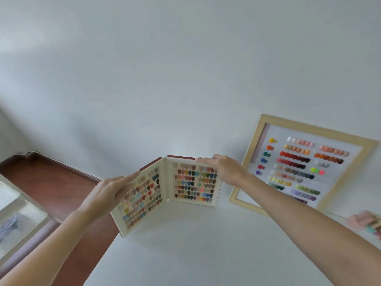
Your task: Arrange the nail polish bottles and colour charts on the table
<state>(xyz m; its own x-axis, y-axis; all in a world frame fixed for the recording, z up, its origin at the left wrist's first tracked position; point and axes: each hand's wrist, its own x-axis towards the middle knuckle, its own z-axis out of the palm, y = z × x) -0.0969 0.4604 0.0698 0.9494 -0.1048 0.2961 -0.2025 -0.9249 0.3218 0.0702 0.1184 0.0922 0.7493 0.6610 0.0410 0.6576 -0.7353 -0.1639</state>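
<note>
Between both hands, a folding colour chart book [171, 193] stands open on the white table [185, 254]; left hand [107, 193] clasps its left cover, right hand [224, 168] its top edge, likely steadying it for display. Right of the right hand, a framed colour chart [299, 166] leans on the wall.

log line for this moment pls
left hand: holds book chart | right hand: on its top edge | chart open, upright | framed chart against wall

I see two bare arms. No sleeves cover them up to the edge of my view. The left hand [107, 190] and the right hand [225, 169] wear no gloves. I see no rings, no watch and no bands on the wrists.
</note>
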